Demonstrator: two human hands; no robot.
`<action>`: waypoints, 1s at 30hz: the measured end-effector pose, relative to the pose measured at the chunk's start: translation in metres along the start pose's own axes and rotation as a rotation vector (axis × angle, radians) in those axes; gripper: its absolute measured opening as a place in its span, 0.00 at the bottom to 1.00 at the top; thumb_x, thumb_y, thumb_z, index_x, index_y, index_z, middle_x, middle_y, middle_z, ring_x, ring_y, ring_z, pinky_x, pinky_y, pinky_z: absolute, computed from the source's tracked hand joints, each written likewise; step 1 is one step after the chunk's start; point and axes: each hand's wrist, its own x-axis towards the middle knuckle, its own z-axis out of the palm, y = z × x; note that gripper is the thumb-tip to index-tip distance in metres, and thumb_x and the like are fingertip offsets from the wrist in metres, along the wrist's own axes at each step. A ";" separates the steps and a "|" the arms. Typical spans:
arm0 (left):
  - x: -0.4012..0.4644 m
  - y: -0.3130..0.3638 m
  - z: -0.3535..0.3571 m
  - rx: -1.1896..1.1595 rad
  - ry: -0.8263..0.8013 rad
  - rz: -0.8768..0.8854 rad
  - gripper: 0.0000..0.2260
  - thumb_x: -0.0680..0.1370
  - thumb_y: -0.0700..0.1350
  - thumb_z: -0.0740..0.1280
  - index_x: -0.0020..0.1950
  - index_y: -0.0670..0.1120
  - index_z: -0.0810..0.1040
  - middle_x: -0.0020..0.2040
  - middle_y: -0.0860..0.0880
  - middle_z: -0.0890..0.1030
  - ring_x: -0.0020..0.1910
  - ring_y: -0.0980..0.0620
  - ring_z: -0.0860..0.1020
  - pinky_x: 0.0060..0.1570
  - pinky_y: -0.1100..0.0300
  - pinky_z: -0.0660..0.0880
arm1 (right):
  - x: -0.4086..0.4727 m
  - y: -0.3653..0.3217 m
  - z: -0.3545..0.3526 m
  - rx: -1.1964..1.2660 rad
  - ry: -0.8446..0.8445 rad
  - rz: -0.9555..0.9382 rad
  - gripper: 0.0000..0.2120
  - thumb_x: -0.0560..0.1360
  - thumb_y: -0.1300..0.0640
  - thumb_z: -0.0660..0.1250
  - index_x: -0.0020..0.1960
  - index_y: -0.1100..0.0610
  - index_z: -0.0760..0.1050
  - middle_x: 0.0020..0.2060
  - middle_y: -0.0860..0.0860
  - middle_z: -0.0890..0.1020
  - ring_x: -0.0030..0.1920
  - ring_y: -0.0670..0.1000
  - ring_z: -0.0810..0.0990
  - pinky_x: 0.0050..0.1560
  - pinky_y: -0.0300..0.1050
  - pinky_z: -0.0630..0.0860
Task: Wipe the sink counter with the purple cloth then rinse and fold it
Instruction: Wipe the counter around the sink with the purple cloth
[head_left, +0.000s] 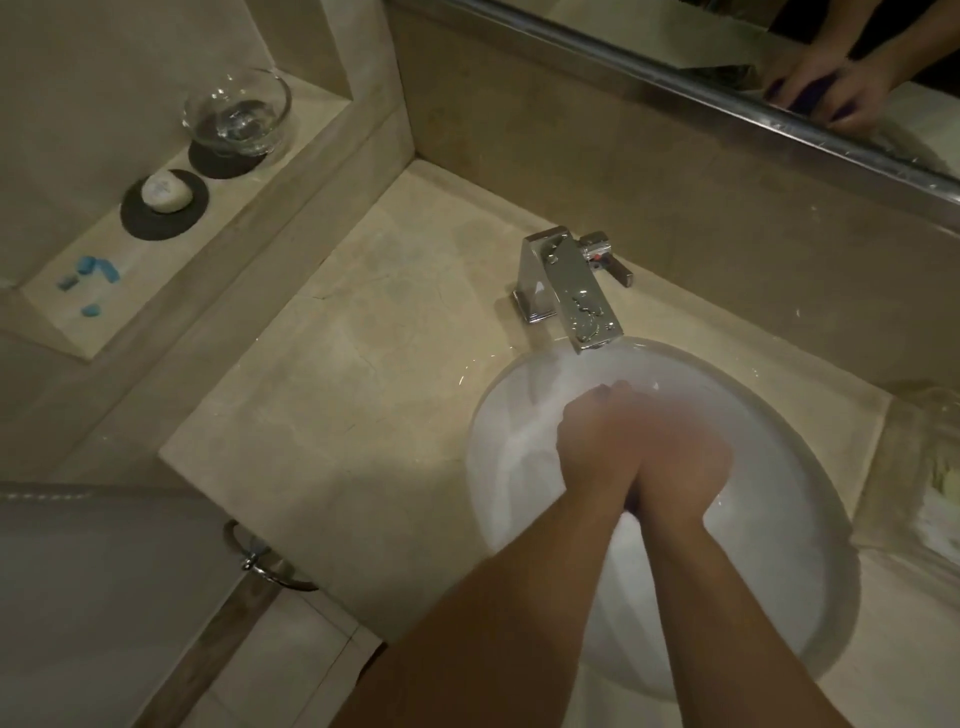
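A: Where is our purple cloth?
B: Seen only in the mirror, bunched between our left hand and right hand, both clasped around it over the basin, below the tap.

Left of the faucet, your hands get a broad bare stretch of counter. Right of it, a glass tray crowds the basin edge; behind, the backsplash blocks you.
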 end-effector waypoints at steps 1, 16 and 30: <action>-0.003 0.000 -0.002 -0.065 -0.040 0.021 0.14 0.76 0.58 0.66 0.35 0.51 0.75 0.36 0.51 0.80 0.39 0.49 0.79 0.44 0.54 0.78 | 0.002 -0.002 -0.003 0.026 -0.004 -0.010 0.15 0.73 0.59 0.62 0.28 0.57 0.65 0.20 0.46 0.64 0.25 0.47 0.61 0.31 0.47 0.62; 0.012 0.015 -0.050 0.295 -0.116 0.076 0.20 0.70 0.66 0.63 0.43 0.51 0.81 0.41 0.51 0.84 0.43 0.48 0.82 0.49 0.54 0.78 | -0.021 -0.017 0.004 0.080 -0.517 0.324 0.22 0.76 0.34 0.61 0.51 0.51 0.82 0.47 0.54 0.87 0.49 0.57 0.86 0.53 0.63 0.82; 0.022 -0.003 -0.057 0.070 -0.197 -0.181 0.12 0.67 0.56 0.65 0.34 0.48 0.78 0.33 0.50 0.80 0.38 0.45 0.79 0.43 0.53 0.75 | -0.025 0.002 0.009 -0.226 -0.242 0.075 0.19 0.79 0.54 0.59 0.30 0.56 0.64 0.28 0.51 0.71 0.33 0.55 0.69 0.39 0.50 0.68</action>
